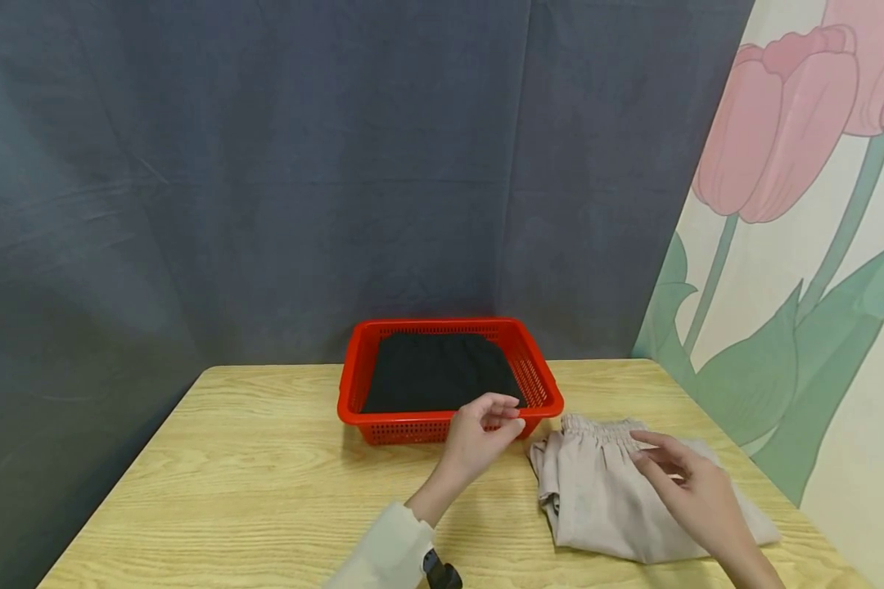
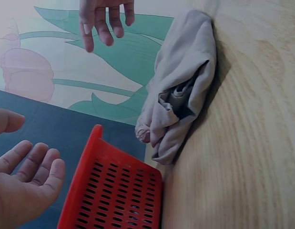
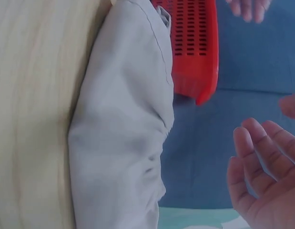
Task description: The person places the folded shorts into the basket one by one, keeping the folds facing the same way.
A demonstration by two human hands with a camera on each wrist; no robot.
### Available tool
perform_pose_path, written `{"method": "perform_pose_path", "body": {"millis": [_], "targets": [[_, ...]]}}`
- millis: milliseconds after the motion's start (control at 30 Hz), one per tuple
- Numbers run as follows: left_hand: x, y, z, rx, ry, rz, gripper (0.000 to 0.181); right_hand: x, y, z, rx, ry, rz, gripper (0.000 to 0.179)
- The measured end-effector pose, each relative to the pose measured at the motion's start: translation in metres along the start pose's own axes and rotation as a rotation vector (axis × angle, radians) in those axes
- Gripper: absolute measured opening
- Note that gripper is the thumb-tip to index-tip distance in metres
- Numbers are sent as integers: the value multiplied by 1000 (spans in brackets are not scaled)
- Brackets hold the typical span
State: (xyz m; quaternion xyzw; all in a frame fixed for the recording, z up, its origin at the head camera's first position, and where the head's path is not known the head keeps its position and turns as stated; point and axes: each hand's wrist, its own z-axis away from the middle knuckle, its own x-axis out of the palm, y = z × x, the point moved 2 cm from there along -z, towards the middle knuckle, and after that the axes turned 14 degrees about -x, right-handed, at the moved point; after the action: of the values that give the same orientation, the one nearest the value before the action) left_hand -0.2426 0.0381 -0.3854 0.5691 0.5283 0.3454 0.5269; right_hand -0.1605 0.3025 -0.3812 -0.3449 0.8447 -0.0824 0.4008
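Note:
Folded beige trousers with a gathered elastic waistband lie on the table to the right. Over them hovers my right hand, fingers loosely bent and apart from the cloth; the right wrist view shows its palm side with nothing held. My left hand hangs in front of the red basket, overlapping its near rim in the head view. Its fingers are relaxed and empty, as the left wrist view also shows. Inside the basket lies a flat dark folded cloth.
The wooden table extends left and in front of the basket. A dark blue curtain hangs right behind the table's far edge. A wall painted with pink tulips runs along the right side.

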Motion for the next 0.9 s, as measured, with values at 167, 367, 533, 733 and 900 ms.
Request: {"method": "perform_pose_path", "body": {"millis": [167,367,533,733,900], "targets": [[2,-9,2,-54,-10,11,28,-8,7,2,-13,45,-15,22],[6,-21,5,-141,-26,-10,35,-15,21,6,6,63,-1,21],[10,-27,9,-234,-46,7,44,-20,32,10,76,45,32,26],[18,-31,12,-308,-60,38,54,-27,47,15,108,23,44,29],[23,-35,13,-328,-72,49,55,-34,60,19,137,-12,46,32]]}}
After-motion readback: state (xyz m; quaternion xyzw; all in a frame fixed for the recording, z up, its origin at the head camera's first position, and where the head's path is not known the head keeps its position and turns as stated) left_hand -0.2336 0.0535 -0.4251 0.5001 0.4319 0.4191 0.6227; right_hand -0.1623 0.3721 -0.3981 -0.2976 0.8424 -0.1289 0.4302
